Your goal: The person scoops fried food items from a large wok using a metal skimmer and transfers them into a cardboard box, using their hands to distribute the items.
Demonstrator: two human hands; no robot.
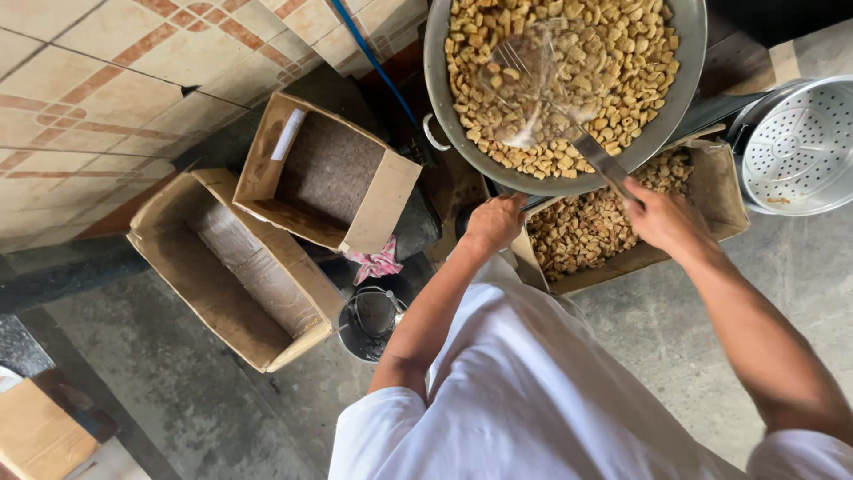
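Grey concrete floor point(178, 391) is seen from above, bordered at the upper left by a tiled wall point(80, 98) patterned in cream and orange. A large metal pan point(684, 80) is set at the top of the view, filled with small golden fried pieces point(640, 53). A wire skimmer point(542, 80) is held in the pan among the pieces, its flat metal handle gripped by the right hand point(662, 218), which is clenched round it; the skimmer is blurred, so it seems to be in motion. The left hand point(496, 220) is closed on the near rim of the pan, apparently so that the pan is kept steady while the pieces are stirred or lifted.

Just below the pan, a cardboard box point(724, 196) is placed, already holding darker brown pieces point(586, 231); its closeness to the rim seems to suit short transfers. At the right, a perforated metal steamer pot point(800, 142) is stood. To the left, two open cardboard boxes point(329, 169) point(222, 267) are kept, lined inside and holding nothing visible. A small metal container point(371, 320) and a pink cloth point(378, 262) are lodged between the boxes and the white-clad body.
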